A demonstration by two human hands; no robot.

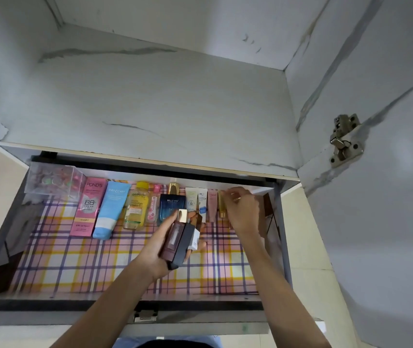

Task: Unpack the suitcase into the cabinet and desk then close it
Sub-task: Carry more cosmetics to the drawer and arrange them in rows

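Left hand (165,247) clamps a gold-capped maroon bottle (176,234), dark grey box (185,243) and white box (195,238) above the plaid-lined drawer (75,259)'s middle: light, stiff, likely to slip apart; hold the long sides. Right hand (240,209) pinches a slim gold tube (222,205) at the far-right corner.

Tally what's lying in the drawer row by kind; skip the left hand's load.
Tubes: 5, gold one at the right hand's fingertips
Bottles: 3
Cartons: 1
Clear boxes: 1
Total: 10
Left hand grips a maroon bottle and small boxes, uncounted.
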